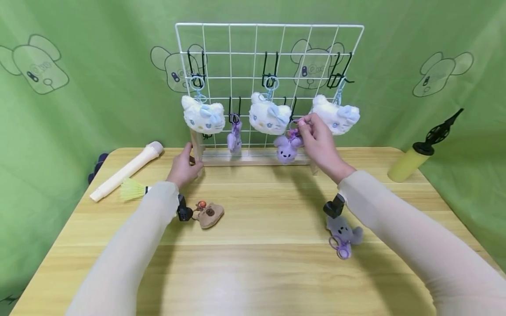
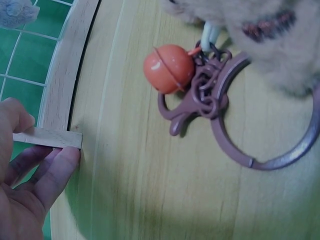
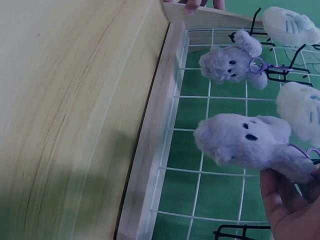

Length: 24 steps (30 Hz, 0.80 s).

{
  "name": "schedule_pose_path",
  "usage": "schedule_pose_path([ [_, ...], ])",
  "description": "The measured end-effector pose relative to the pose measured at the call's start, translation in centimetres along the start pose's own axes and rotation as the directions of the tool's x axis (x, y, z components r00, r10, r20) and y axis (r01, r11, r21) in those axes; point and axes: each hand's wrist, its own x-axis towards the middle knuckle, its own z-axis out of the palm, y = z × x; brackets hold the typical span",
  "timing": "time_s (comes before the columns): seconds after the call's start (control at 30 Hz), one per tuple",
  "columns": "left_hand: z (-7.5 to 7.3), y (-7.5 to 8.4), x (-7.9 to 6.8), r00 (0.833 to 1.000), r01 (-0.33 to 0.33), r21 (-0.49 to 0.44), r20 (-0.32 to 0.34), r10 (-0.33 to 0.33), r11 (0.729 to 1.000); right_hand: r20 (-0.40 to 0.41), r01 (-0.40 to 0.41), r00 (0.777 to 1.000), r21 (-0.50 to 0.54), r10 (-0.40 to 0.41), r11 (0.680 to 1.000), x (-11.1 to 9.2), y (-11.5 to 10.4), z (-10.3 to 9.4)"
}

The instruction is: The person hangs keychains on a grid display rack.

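Right hand (image 1: 321, 139) pinches purple plush keychain (image 1: 286, 152) by its top, plush hanging below-left of that grip before the wire grid (image 1: 230, 53), white cat plush (image 1: 341, 120) above-right; left hand (image 1: 184, 168) grips wooden foot (image 2: 59, 137), brown plush (image 1: 211, 216) lying nearer the wearer.

Three cat plushies (image 1: 270, 117) are hung across a rack (image 1: 253, 160) at the far edge of the desk (image 1: 245, 272), two mouse plushies (image 1: 286, 152) positioned lower between them; the rack is flanked by a shuttlecock (image 1: 132, 189), left, and a pump (image 1: 407, 165), right.
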Motion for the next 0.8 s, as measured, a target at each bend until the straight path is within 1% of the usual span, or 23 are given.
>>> schedule_pose_path([
  [0.1,-0.1,-0.1,0.0,1.000,0.005,0.002,-0.003,-0.005,1.000,-0.020,-0.016,1.000,-0.044,0.015,0.999,0.2,0.3,0.2],
  [0.33,0.1,-0.2,0.1,1.000,0.002,-0.017,-0.001,-0.002,1.000,-0.045,-0.025,0.999,-0.087,0.022,0.996,0.2,0.5,-0.1],
  [0.47,0.1,-0.1,0.1,1.000,0.001,-0.011,0.000,-0.001,1.000,-0.036,-0.040,0.999,-0.083,0.037,0.996,0.0,0.5,-0.4],
  [0.63,0.1,-0.1,0.0,1.000,-0.004,-0.002,0.000,0.004,1.000,0.000,-0.064,0.998,-0.088,0.064,0.994,-0.5,0.1,-1.1],
  [0.7,0.0,-0.1,0.0,1.000,-0.006,0.002,-0.004,0.006,1.000,0.009,-0.056,0.998,-0.095,0.057,0.994,-0.9,-0.1,-1.3],
  [0.8,0.2,-0.2,0.1,1.000,-0.010,-0.007,-0.006,0.010,1.000,0.011,-0.009,1.000,-0.113,0.011,0.994,-1.5,-0.2,-1.8],
])
